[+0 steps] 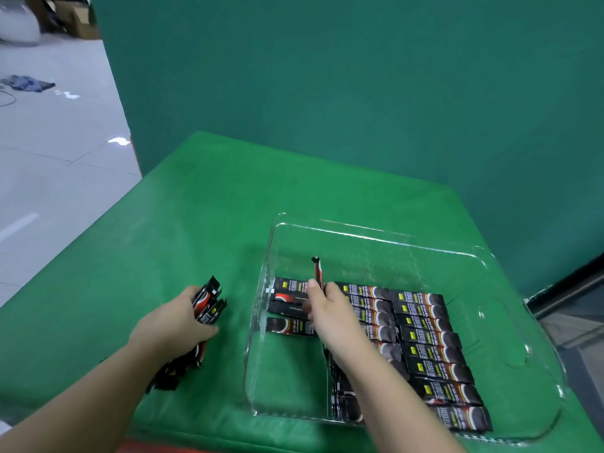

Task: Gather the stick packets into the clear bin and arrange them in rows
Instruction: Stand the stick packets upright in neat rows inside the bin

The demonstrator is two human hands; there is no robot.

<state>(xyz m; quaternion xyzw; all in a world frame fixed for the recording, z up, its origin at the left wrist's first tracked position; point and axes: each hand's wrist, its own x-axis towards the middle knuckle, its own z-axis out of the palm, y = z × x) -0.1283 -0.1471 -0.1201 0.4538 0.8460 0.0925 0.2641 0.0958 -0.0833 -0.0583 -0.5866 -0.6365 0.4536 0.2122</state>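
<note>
The right hand reaches into the clear bin, its fingers pinching one stick packet that stands nearly upright above the left row; the left hand stays outside the bin over the green table, fingers curled round a bundle of stick packets whose ends fan out above and below the fist.

From where I stand the step looks like laying that single packet flat into the unfinished left row; to do it well, I would tip it down so it lies crosswise like its neighbours, slide it snug against the packet just beside it, and square its end to the bin wall before letting go; dropping it from upright would likely leave it skewed across the others; the left hand would do best to keep the bundle close to the bin wall so the next packet is an easy reach.

Inside the bin, the right row is the fullest, black packets lying side by side from far to near; the middle row runs the same way but is partly hidden under the right forearm, so I cannot tell how complete it is; the left row holds only a few packets at the far end, a little unevenly laid, with bare bin floor nearer to the person; so the task seems well along but not finished.
</note>
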